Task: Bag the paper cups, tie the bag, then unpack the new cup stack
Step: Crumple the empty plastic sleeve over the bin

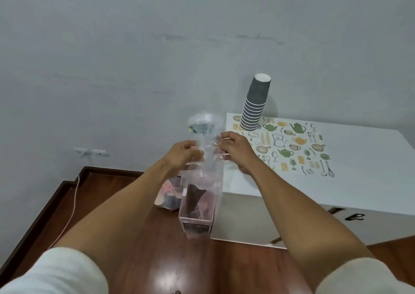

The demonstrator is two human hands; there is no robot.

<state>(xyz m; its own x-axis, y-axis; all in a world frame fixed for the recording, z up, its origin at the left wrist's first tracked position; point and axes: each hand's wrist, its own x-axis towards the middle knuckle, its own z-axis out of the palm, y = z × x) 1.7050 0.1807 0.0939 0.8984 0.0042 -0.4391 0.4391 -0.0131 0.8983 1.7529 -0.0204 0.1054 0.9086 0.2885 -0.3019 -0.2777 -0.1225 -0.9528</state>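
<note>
Head view only.

We see both arms stretched fwd, white sleeves pushed up to the elbows. L hand (183, 156) and R hand (233, 151) are held up at the same height, close together, w/ a clear plastic bag (203, 181) between them. L hand: fingers curled, pinching the bag film on its left side. R hand: fingers curled, pinching the film on its right side. Both hands grip the bag near its upper part; thin pale strips show at the fingers of each hand, we cannot tell what they are.

Bag hangs in the air in front of the table edge, not touching the floor as far as we can tell. Top of the bag is bunched into a crinkled puff (203, 123) above the hands. Through the film lower down we see pinkish shapes, blurred; whether cups are inside, cannot tell.

Stack of grey paper cups (254, 105) stands rim-down on the white table (370, 158), at its far left corner, tilted a bit to the right, well apart from the hands. It sits on the edge of a printed mat (292, 145) w/ teapots and utensils.

Below the bag: a pink-white object (167, 196) on the brown wood floor (134, 237), beside the table. White cord (73, 203) runs down from a wall socket (94, 152) at left.
</note>
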